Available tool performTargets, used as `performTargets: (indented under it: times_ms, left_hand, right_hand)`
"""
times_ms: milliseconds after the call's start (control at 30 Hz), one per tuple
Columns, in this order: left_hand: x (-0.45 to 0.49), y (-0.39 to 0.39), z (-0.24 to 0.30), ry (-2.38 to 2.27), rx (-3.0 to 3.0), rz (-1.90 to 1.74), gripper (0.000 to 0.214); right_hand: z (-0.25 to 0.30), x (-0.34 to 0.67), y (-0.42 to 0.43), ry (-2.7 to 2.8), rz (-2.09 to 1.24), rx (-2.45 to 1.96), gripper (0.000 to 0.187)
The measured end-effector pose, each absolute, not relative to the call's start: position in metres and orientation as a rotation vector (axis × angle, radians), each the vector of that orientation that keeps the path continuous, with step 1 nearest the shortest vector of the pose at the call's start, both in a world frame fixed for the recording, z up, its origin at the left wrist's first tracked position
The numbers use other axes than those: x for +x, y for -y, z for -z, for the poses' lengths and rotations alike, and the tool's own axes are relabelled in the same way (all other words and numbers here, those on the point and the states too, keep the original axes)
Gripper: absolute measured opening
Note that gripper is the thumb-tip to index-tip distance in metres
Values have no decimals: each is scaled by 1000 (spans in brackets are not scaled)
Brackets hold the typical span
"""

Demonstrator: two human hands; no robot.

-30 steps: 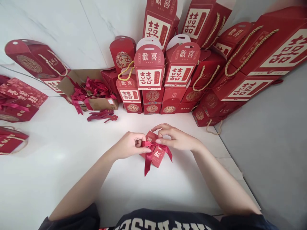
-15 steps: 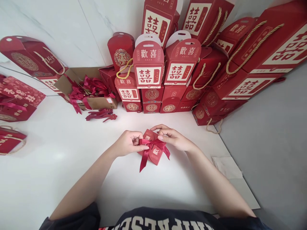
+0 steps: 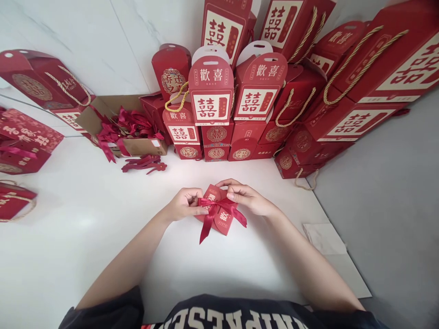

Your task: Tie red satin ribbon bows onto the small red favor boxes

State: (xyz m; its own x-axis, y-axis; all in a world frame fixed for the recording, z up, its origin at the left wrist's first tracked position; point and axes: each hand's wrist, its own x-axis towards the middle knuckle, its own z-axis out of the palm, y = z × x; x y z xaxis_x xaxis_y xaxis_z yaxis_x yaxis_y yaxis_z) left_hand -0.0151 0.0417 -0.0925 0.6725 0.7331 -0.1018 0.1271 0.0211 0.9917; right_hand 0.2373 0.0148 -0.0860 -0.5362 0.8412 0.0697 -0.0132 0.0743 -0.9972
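Observation:
A small red gift box with gold characters sits in front of me, turned at an angle. Around it runs a crimson satin ribbon, tied in a bow on top with two tails hanging toward me. My left hand is closed, pinching the bow's left loop between thumb and fingers. On the other side, my right hand pinches the right part of the bow near the box's far right corner. Its fingertips partly hide the ribbon there.
Stacked red gift boxes with rope handles line the wall. A cardboard box of crimson ribbons stands back left, with loose ribbons before it. More red boxes are at far left. White paper lies on the right of the white table.
My left thumb and fingers have drawn slightly left along the loop. The right ribbon tail reaches a little farther right. Both hands keep their pinch.

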Motion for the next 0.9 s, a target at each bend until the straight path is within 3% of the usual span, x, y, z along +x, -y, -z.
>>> performTargets:
  times_ms: [167, 333, 533, 733, 900]
  left_hand:
    - [-13, -38, 88, -766, 1504, -573, 42]
    - [-7, -33, 86, -851, 1493, -618, 44]
    - [-4, -31, 87, -896, 1581, -631, 47]
    - [-4, -29, 84, -891, 1647, -624, 45]
    - [-4, -30, 87, -882, 1645, -654, 45]
  right_hand:
    - [75, 239, -2, 1653, -1263, -985, 17]
    - [63, 241, 22, 1929, -704, -1120, 21]
    - [59, 242, 31, 2196, -270, -1122, 6]
    - [47, 242, 27, 2501, 221, -989, 25]
    - [54, 240, 29, 2468, 336, -990, 29]
